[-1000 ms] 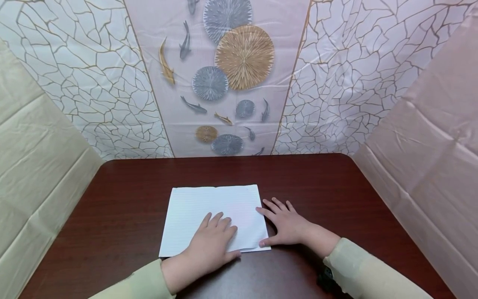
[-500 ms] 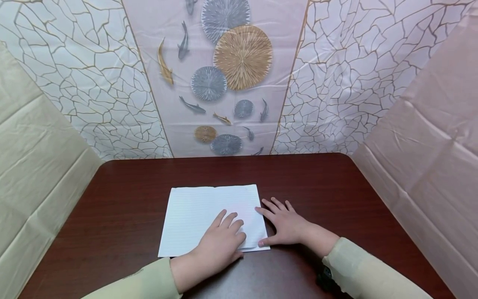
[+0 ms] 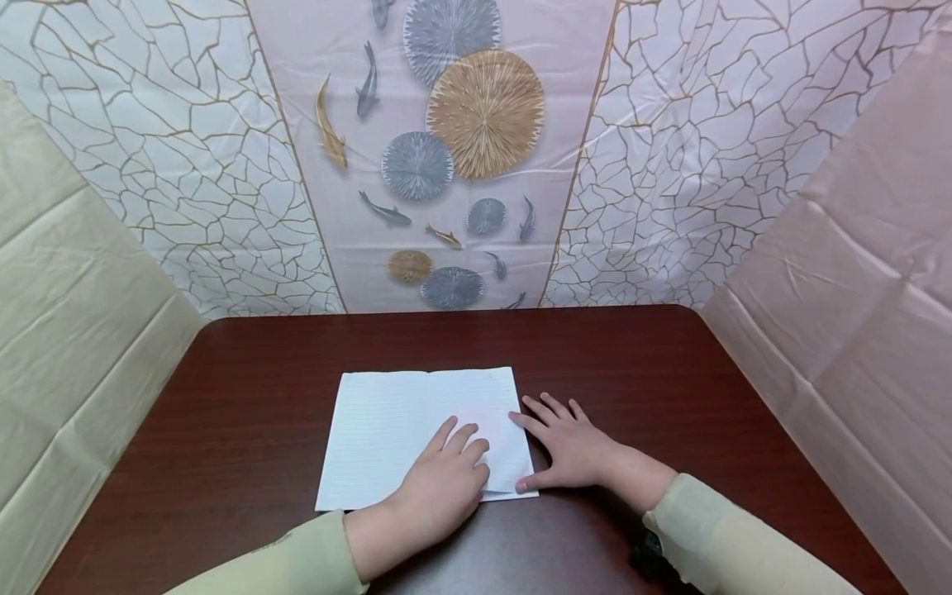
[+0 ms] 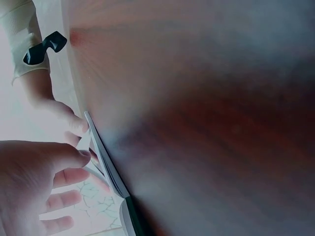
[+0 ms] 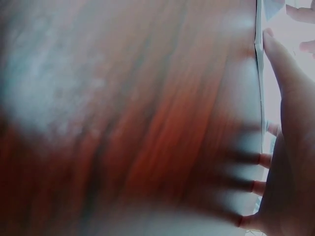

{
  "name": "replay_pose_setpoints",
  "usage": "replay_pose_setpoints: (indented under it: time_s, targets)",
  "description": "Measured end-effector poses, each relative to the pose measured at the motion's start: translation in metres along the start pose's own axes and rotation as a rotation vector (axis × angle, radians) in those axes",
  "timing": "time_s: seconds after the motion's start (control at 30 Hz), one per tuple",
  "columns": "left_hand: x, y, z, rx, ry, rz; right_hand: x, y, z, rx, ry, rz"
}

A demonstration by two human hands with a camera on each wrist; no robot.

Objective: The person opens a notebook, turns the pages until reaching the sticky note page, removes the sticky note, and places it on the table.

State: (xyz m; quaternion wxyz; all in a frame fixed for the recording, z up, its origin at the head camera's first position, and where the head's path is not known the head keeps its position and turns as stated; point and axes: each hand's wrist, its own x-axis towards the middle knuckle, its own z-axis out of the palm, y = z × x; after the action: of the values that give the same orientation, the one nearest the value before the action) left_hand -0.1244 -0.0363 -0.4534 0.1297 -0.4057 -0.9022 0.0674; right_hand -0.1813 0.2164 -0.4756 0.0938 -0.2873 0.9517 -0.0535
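Note:
An open lined notebook (image 3: 372, 438) lies flat on the dark wooden table, its pages white. My left hand (image 3: 442, 487) is over the near part of its right page, thumb tucked out of sight in the head view. The left wrist view shows the thumb and index finger of that hand (image 4: 29, 177) pinching a slightly raised page (image 4: 84, 141) near the notebook's edge. My right hand (image 3: 573, 450) rests with fingers spread at the right side, its thumb and index fingertip on the page margin and the other fingers on the table.
The brown table (image 3: 245, 463) surrounds the notebook on all sides. A patterned curtain (image 3: 446, 231) with fish and round motifs stands behind, and plain cloth sheets (image 3: 840, 273) close off the left and right. A black wrist device (image 3: 650, 552) shows under the right sleeve.
My left hand has shifted right across the right page toward its near corner, and its thumb has tucked in under the fingers. The right hand and notebook have stayed in place.

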Motion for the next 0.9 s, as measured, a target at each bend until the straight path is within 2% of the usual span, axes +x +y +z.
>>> replay_pose_setpoints:
  time_s: [0.33, 0.53, 0.9]
  targets:
    - [-0.001, 0.001, -0.001, 0.006, -0.003, -0.005, -0.0019, 0.0027, -0.001, -0.006, -0.009, 0.011]
    - [-0.0033, 0.0006, -0.0002, -0.005, 0.035, -0.009, -0.0031, 0.0055, -0.0001, -0.008, -0.004, 0.0]
    - [-0.0052, -0.0017, -0.0018, -0.041, 0.107, -0.035, -0.0039, 0.009, 0.0065, -0.004, 0.062, -0.017]
